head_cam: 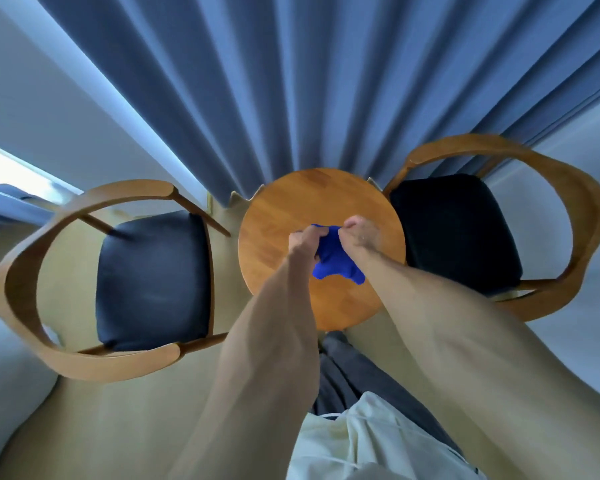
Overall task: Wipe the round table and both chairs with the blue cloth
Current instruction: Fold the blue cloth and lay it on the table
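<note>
A small round wooden table [291, 209] stands straight below me. Over its middle both hands grip a bright blue cloth [333, 261], which is bunched and hangs between them. My left hand [305, 239] holds the cloth's upper left part, and my right hand [361, 233] holds its upper right part. Left of the table is a wooden armchair with a dark seat cushion [153, 278]. On the right is a matching second chair [454, 230], its seat close against the table edge.
Blue pleated curtains [291, 81] hang behind the table and reach down to its far edge. The floor [101, 427] is pale beige. A white soft edge [0, 375] shows at the lower left. My legs [343, 375] are right at the table's near edge.
</note>
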{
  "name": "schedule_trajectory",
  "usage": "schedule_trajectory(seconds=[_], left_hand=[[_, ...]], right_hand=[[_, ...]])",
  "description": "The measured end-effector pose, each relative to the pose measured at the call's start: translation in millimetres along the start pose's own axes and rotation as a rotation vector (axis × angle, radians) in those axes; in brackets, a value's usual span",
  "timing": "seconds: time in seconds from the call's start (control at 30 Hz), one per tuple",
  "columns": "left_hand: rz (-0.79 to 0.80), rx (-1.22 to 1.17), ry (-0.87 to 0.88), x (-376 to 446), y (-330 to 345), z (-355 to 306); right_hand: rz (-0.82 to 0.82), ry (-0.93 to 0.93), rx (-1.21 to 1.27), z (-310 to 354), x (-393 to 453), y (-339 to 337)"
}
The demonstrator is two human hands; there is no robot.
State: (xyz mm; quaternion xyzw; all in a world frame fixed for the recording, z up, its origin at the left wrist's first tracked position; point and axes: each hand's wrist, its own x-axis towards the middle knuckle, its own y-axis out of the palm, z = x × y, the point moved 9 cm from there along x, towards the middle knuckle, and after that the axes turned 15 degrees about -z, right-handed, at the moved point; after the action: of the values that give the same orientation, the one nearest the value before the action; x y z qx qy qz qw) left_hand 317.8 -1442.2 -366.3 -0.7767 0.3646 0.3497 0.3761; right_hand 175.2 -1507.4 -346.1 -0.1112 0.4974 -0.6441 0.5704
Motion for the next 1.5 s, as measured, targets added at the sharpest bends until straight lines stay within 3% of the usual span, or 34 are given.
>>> schedule_trajectory(seconds=[0.07, 0.2, 0.3, 0.4, 0.47, 0.53, 0.7, 0.83, 0.93, 1.03, 1.23, 1.4, 1.5], left_hand=[[0.040, -0.019, -0.013, -2.8, 3.4, -2.2], [0.113, -0.227, -0.132, -11.6, -1.6, 3.0], [0.220, -0.424, -0.176, -6.6, -3.8, 0.6], [0.134, -0.187, -0.103, 3.7, -8.3, -0.1], [-0.068, 0.049, -0.006, 19.9, -26.8, 0.0], [-0.126, 0.135, 0.051, 28.5, -34.9, -1.3], [0.172, 0.039, -0.032, 25.2, -4.8, 21.9], [0.252, 0.123, 0.079, 25.8, 8.7, 19.9], [0.301, 0.215, 0.118, 22.6, 17.2, 19.5], [0.315, 0.297, 0.137, 22.2, 20.6, 16.6], [0.173, 0.106, 0.251, 28.7, 8.6, -11.1], [0.139, 0.110, 0.297, 24.4, 7.9, -24.7], [0.152, 0.100, 0.319, 22.2, 3.7, -27.0]], right_hand=[[0.141, 0.035, 0.192, 6.6, -6.4, 12.4], [0.381, 0.310, 0.438, 3.0, -22.9, 18.4], [0.500, 0.261, 0.466, 16.2, -31.6, 16.8], [0.368, 0.230, 0.355, 17.6, -25.2, 20.9], [0.278, 0.305, 0.339, 10.6, -22.4, 24.0], [0.216, 0.444, 0.371, -1.5, -22.8, 24.4], [0.161, 0.585, 0.501, -7.9, -25.4, 12.0], [0.145, 0.660, 0.593, -9.2, -22.2, 4.9], [0.218, 0.615, 0.544, -14.4, -11.9, 15.0], [0.226, 0.636, 0.414, -26.9, -14.1, 13.2], [0.189, 0.580, 0.186, -34.3, -21.3, -0.4], [0.212, 0.456, -0.062, -29.4, -20.6, 2.9], [0.138, 0.314, -0.116, -19.0, -14.8, -1.8]])
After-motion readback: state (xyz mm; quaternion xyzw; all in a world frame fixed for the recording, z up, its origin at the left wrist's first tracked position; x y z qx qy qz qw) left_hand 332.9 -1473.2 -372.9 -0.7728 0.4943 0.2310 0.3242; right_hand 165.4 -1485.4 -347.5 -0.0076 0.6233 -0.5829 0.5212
